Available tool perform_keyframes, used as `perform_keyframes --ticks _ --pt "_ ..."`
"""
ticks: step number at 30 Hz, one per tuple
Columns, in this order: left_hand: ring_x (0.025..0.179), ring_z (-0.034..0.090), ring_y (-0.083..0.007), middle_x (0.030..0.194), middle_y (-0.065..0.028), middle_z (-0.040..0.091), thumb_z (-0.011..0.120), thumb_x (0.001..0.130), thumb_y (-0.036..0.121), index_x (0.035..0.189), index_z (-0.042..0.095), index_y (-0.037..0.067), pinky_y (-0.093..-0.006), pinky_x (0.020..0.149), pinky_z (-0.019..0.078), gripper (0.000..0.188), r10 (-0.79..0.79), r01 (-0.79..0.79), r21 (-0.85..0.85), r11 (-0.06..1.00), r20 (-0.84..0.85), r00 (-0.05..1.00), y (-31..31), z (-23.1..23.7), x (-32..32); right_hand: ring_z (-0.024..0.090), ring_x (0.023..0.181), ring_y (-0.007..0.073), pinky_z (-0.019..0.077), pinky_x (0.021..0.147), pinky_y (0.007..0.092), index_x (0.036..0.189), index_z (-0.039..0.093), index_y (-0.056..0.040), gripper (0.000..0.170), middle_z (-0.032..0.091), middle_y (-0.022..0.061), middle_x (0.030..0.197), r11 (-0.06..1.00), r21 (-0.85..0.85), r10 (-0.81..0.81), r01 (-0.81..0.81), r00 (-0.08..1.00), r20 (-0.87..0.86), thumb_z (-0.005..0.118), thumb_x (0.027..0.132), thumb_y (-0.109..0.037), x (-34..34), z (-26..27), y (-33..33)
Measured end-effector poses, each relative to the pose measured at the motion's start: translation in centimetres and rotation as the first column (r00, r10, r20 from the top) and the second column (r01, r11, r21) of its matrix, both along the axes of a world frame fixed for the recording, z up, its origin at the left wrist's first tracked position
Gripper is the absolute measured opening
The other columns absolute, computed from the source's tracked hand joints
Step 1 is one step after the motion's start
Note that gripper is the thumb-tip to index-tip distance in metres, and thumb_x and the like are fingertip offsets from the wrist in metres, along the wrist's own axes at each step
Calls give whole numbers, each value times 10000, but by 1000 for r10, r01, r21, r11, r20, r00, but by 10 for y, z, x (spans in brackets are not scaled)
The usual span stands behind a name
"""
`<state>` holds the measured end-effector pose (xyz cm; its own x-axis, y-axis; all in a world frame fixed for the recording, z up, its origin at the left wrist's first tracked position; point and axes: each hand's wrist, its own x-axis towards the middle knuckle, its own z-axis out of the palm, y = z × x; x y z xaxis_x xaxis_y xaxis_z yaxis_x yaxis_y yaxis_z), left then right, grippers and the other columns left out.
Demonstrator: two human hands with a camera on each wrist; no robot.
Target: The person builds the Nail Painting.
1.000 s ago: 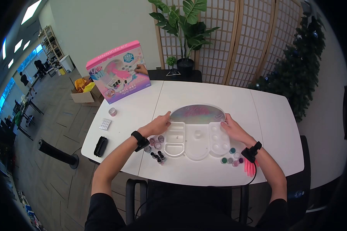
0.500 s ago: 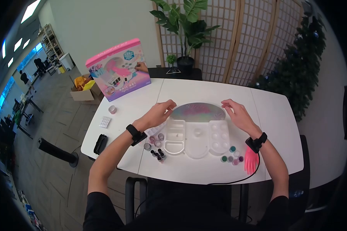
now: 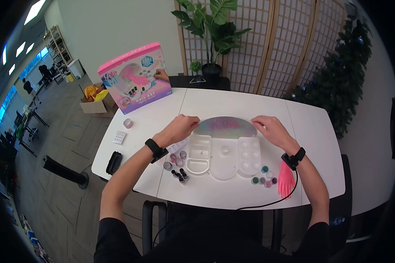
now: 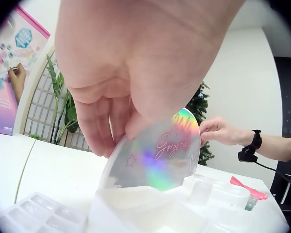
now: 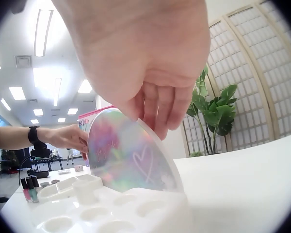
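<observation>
A white moulded tray (image 3: 224, 168) with side compartments and round wells lies on the table. At its back edge stands a half-round iridescent panel (image 3: 226, 128) with pink "Gorgeous" lettering, a star and a heart. My left hand (image 3: 180, 128) pinches the panel's upper left edge between thumb and fingers. On the opposite side, my right hand (image 3: 273, 130) pinches its upper right edge. In the left wrist view the panel (image 4: 155, 155) rises from the tray's back, and my left palm covers part of its rim. The right wrist view shows the wells (image 5: 123, 200) below the panel.
Nail polish bottles (image 3: 180, 176) and small jars (image 3: 179, 162) stand left of the tray. More jars (image 3: 267, 186) and a pink plastic hand (image 3: 286, 182) lie to its right. A nail art box (image 3: 138, 83) stands at the back left. A black case (image 3: 114, 163) lies near the left edge.
Both hands have left the panel's lower sides and moved up to its upper edges. The fingers, looser half a second ago, now close on the rim. The pink plastic hand shows more fully.
</observation>
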<state>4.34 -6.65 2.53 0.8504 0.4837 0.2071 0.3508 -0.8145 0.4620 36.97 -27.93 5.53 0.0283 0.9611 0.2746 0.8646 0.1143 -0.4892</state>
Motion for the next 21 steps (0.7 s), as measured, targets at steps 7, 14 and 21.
perform_keyframes --ticks 7,14,21 --pt "870 735 -465 940 -261 759 669 1022 85 1128 767 -12 -487 795 586 175 -9 9 1 1000 18 1000 -1 -3 0 763 891 359 591 821 429 1148 732 16 194 792 193 1016 1000 -23 -15 16 999 37 660 1062 -143 -2 -3 0" --pt "855 726 -475 935 -267 755 664 1026 98 1119 764 -12 -504 795 580 175 2 -3 30 1000 27 1000 0 -8 3 737 845 411 566 765 459 1094 683 14 153 766 212 933 999 24 -29 27 997 71 659 1064 -135 -5 -12 -4" --pt "850 720 -477 912 -255 752 641 1030 103 1077 758 -7 -520 804 575 167 -2 1 52 999 7 1000 -1 -7 5 726 850 422 562 757 492 1088 669 -20 148 756 193 901 999 34 -39 35 992 123 629 1078 -162 -5 -14 -5"
